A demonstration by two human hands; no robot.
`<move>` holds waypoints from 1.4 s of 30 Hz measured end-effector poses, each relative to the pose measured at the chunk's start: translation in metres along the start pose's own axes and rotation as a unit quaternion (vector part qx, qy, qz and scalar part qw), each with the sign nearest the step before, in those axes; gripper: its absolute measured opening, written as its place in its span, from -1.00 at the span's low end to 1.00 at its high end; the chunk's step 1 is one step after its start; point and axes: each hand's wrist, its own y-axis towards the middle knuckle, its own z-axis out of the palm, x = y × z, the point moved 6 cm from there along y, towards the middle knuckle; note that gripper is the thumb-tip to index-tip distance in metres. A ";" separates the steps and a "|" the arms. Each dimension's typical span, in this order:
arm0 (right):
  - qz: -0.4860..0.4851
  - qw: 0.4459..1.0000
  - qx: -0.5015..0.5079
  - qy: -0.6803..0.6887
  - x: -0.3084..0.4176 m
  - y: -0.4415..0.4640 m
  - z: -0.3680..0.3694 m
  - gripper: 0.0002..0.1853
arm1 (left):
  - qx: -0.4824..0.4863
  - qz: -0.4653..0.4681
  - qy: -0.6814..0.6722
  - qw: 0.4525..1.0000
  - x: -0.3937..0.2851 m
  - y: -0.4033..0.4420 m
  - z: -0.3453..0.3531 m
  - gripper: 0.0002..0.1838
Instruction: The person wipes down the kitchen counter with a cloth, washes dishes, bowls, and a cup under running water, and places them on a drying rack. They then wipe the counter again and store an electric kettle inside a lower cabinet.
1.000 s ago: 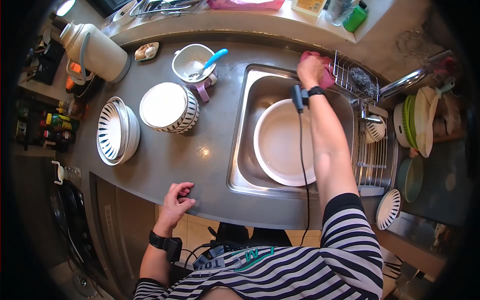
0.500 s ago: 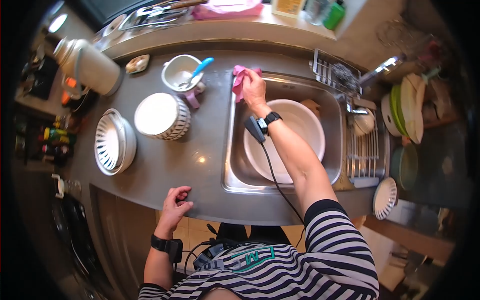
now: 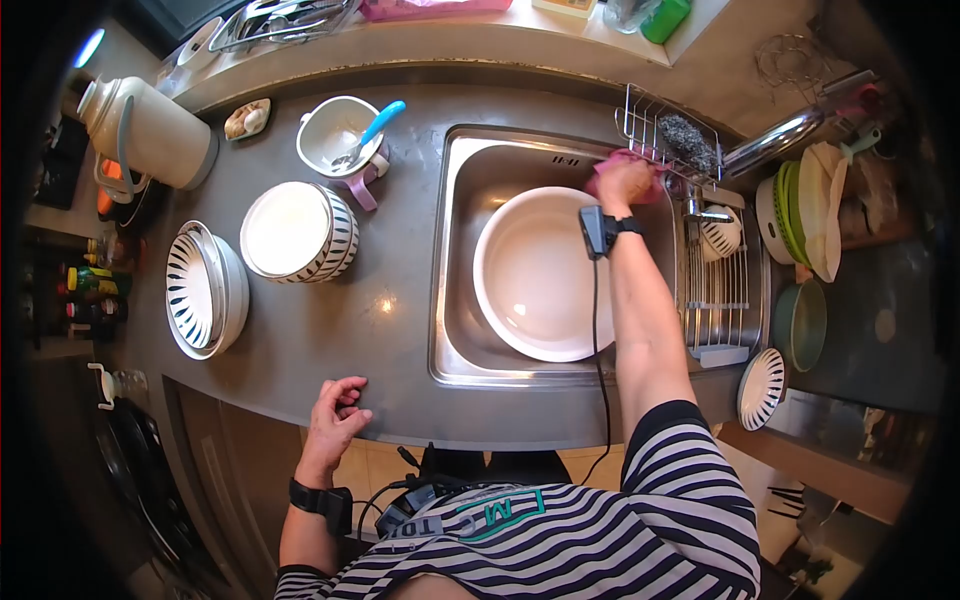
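Note:
My right hand (image 3: 626,186) is closed on a pink cloth (image 3: 652,178) at the back right corner of the steel sink (image 3: 455,300). Below that hand, a large white basin (image 3: 540,335) sits inside the sink. My left hand (image 3: 338,410) hovers by the front edge of the counter with loosely bent fingers apart and nothing in them. Farther back on the counter are a stack of striped bowls with a white top (image 3: 288,230) and nested white bowls (image 3: 205,290). A white pot (image 3: 330,135) holds a blue-handled spoon (image 3: 380,122).
A wire rack with a steel scrubber (image 3: 688,140) stands behind the sink, near the faucet (image 3: 775,140). To the right are a draining rack (image 3: 715,295) and a striped dish (image 3: 762,388). A beige thermos jug (image 3: 155,130) and a small dish of garlic (image 3: 246,120) occupy the back left.
My right hand has carried the pink cloth from the sink's back left corner to its back right corner. My left hand stays near the counter edge. The camera view has shifted slightly.

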 end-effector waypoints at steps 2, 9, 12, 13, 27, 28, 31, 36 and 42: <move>0.009 1.000 0.013 0.000 0.017 -0.015 0.008 -0.73 | 0.002 -0.003 0.000 1.000 -0.001 -0.001 0.001 -0.54; -0.126 0.976 0.152 0.096 0.128 -0.083 -0.011 -0.82 | 0.017 0.019 0.035 0.999 0.006 -0.002 0.004 -0.56; -0.200 0.932 0.288 0.090 0.167 -0.118 -0.005 -0.83 | 0.020 0.027 0.030 0.999 -0.003 -0.007 0.012 -0.57; -0.224 0.921 0.309 0.075 0.182 -0.131 -0.010 -0.79 | 0.016 0.026 0.032 0.999 -0.007 -0.015 0.011 -0.58; -0.272 0.768 0.563 0.139 0.166 -0.266 -0.177 -0.83 | 0.042 0.058 0.023 0.997 0.000 0.025 0.031 -0.58; -0.274 0.746 0.593 0.129 0.154 -0.284 -0.184 -0.84 | 0.043 0.061 0.028 0.997 0.002 0.026 0.032 -0.57; -0.258 0.762 0.579 0.131 0.155 -0.284 -0.210 -0.87 | 0.052 0.070 0.034 0.996 -0.002 0.031 0.035 -0.56; -0.381 0.745 0.496 0.233 0.158 -0.331 -0.201 -0.63 | 0.064 0.033 -0.140 0.988 0.014 0.062 0.047 -0.40; -0.451 0.728 0.497 0.141 0.112 -0.327 -0.219 -0.37 | 0.026 0.009 -0.041 0.999 -0.006 0.055 0.055 -0.43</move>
